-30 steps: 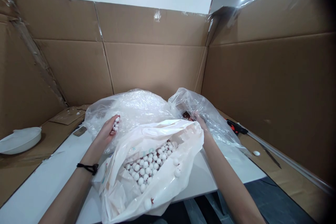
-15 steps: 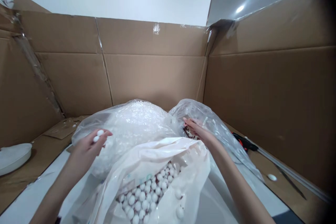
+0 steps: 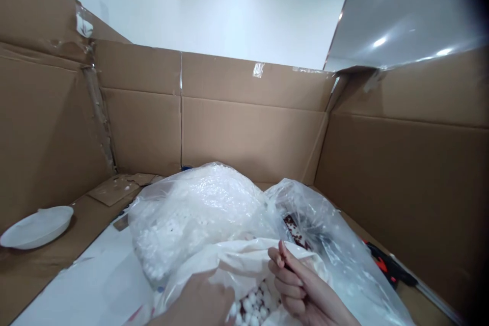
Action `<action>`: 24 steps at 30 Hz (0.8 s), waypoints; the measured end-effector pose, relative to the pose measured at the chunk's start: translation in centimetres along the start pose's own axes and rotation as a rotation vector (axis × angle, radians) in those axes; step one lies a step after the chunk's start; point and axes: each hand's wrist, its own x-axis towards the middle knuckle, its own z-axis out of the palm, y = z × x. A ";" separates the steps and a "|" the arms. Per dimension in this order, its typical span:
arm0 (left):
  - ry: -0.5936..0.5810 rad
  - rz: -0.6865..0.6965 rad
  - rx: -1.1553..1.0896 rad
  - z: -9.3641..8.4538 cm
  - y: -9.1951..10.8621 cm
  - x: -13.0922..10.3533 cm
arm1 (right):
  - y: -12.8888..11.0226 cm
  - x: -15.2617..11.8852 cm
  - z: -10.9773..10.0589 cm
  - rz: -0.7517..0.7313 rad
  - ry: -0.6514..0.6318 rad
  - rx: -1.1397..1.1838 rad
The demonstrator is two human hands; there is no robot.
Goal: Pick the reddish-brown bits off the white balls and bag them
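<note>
My left hand (image 3: 198, 299) reaches down over the opening of a white plastic bag (image 3: 219, 260). It is smeared by motion, and whether it holds anything is hidden. Inside the bag lie many small white balls (image 3: 252, 308) with dark red bits among them. Above the bag's right side is my right hand (image 3: 292, 282), its fingers curled and the thumb pressed on the index finger; what the pinch holds, if anything, is too small to name. Behind it, a clear plastic bag (image 3: 324, 234) contains dark red and white pieces (image 3: 296, 232).
A large clear bag of white bits (image 3: 206, 209) stands behind the white bag. On the left is a shallow white dish (image 3: 38, 229). A black and red tool (image 3: 385, 265) with a long metal rod lies at right. Cardboard walls (image 3: 244, 137) enclose the table.
My left hand, which held white balls at the left, has moved right and down over the white bag. My right hand has come back from the clear bag. The view has shifted.
</note>
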 end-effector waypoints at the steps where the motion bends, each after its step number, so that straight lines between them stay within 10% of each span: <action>1: -0.043 -0.032 0.067 -0.6 -0.6 0.8 | 0.8 0.2 -0.1 -0.038 0.014 0.014; 6: -0.079 -0.086 0.220 -4.1 -1.3 3.0 | 2.9 1.6 1.2 -0.277 0.166 0.020; 13: 0.252 0.028 -0.563 -9.3 3.4 2.1 | 1.2 2.2 8.4 -0.550 0.033 -0.171; 18: 0.679 0.051 -0.806 -9.4 5.9 2.2 | 1.1 1.6 11.8 -0.757 -0.109 -0.178; 24: 0.694 0.047 -0.883 -8.3 6.5 2.9 | 2.3 2.8 12.1 -0.761 -0.207 -0.159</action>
